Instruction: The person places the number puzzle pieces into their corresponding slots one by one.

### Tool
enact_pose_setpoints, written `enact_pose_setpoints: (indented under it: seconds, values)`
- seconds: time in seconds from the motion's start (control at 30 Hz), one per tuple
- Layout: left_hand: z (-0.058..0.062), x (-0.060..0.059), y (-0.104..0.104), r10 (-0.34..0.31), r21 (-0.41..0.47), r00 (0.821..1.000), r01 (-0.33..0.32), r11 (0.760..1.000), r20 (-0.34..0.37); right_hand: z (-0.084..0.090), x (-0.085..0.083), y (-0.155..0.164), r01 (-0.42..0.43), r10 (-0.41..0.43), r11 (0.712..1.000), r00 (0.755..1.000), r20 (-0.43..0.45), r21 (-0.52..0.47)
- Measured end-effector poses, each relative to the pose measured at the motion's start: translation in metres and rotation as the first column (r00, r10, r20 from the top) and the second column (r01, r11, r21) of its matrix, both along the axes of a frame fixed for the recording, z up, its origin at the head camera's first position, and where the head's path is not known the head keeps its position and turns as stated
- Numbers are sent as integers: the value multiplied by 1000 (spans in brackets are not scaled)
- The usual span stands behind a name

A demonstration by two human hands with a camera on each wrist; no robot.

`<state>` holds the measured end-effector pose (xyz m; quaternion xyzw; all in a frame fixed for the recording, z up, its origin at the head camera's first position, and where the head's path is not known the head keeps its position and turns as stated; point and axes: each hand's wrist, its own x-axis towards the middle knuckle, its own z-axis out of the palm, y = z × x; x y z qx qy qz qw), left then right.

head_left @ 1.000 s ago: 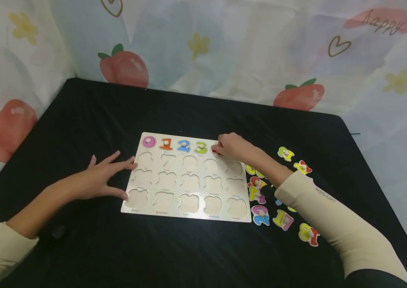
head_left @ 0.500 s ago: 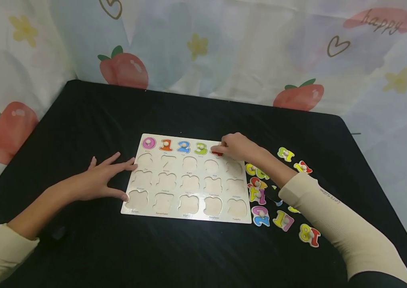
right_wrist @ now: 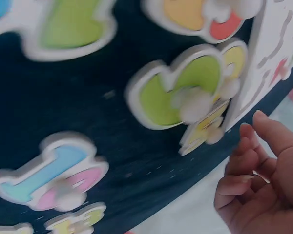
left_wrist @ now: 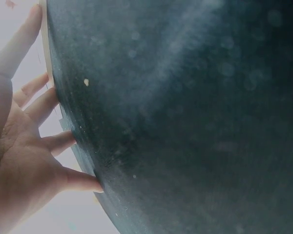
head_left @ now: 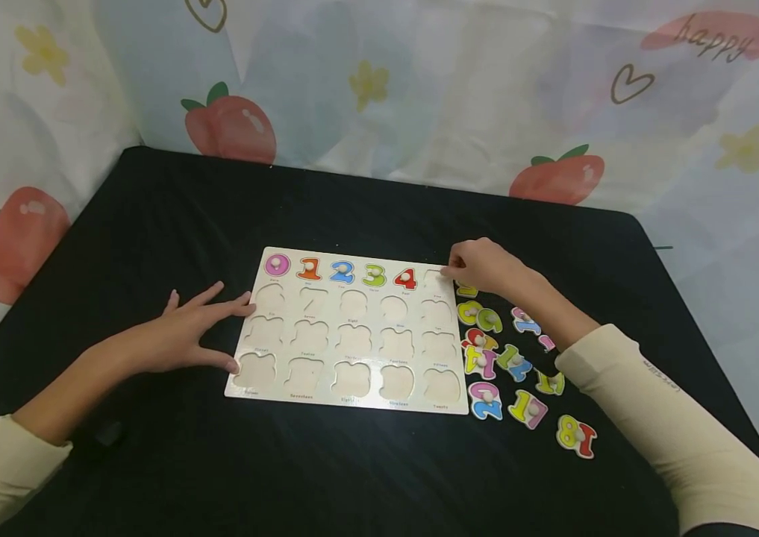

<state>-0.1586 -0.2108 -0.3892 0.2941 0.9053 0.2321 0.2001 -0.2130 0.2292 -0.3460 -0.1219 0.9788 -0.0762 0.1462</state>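
A pale wooden number-puzzle board [head_left: 334, 307] lies on the black table. Its top row holds a pink 0 [head_left: 277, 265], an orange 1 [head_left: 310, 268], a blue 2 [head_left: 342, 272], a green 3 [head_left: 375, 275] and a red 4 [head_left: 405, 279]; the recess right of the 4 is bare. My left hand [head_left: 180, 337] is spread, thumb and fingertips on the board's left edge, as the left wrist view also shows. Over the board's top right corner is my right hand [head_left: 486, 266]. In the right wrist view its thumb and loosely bent fingers [right_wrist: 233, 185] hold nothing.
Right of the board lie several knobbed number pieces, among them a pink-and-blue piece [head_left: 486, 401], a yellow-and-red 18 [head_left: 577, 436] and a green piece [head_left: 489, 321] overlapping a yellow one. My right forearm crosses above some. A printed cloth backdrop [head_left: 446, 97] stands behind the table.
My right hand has let go of the red 4 and moved right to the board's top right corner. The 4 is now uncovered in its recess. My left hand stays in place.
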Motion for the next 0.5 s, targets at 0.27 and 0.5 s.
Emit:
enact_pose_setpoints:
  seconds: [0.27, 0.5]
  values:
    - [0, 0, 1, 4, -20, 1000, -4, 1000, -4, 5, 2, 21, -85, 85, 996, 993, 82, -13]
    - [-2, -1, 1, 2, -24, 1000, -2, 1000, -12, 3, 1, 29, -120, 127, 992, 978, 164, -48]
